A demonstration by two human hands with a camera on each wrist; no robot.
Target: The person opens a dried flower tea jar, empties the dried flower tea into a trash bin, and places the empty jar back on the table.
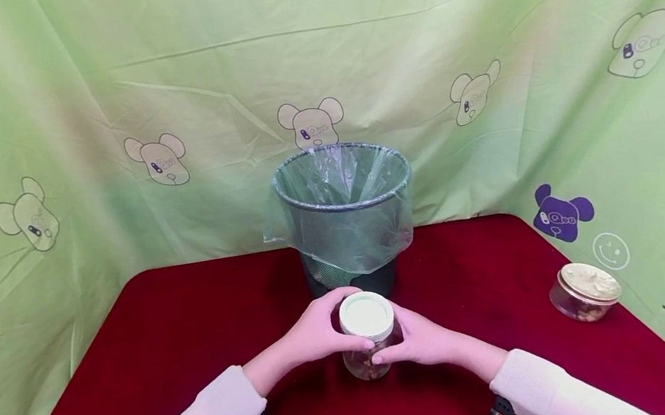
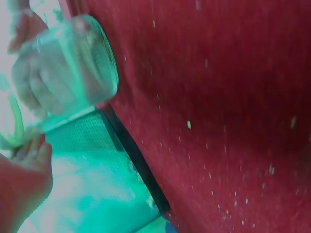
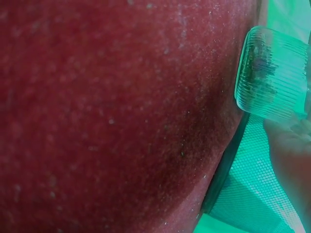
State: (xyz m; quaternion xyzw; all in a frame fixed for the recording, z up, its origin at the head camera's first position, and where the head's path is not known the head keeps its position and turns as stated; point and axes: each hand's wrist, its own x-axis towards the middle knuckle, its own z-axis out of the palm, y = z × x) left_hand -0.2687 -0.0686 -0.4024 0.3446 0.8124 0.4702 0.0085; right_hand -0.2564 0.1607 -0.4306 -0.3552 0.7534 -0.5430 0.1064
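Observation:
A clear jar (image 1: pixel 365 366) with a pale screw lid (image 1: pixel 366 316) stands upright between both hands in the middle of the head view, dark bits in its bottom. My left hand (image 1: pixel 323 329) grips the lid's side, its thumb along the near edge. From the right, my right hand (image 1: pixel 419 339) holds the jar body just below the lid, the thumb across the front. In the left wrist view, fingers of the right hand show behind the glass jar (image 2: pixel 70 63). Ridged sides of the jar (image 3: pixel 272 73) appear in the right wrist view. The far fingers are mostly hidden in the head view.
A dark mesh wastebasket (image 1: pixel 326 274) with a clear plastic liner (image 1: pixel 356 233) stands right behind the jar. A low round container (image 1: pixel 585 291) with a gold-coloured lid sits at the right edge of the red-covered table (image 1: pixel 206 312). Green printed cloth (image 1: pixel 209 75) hangs behind and at both sides.

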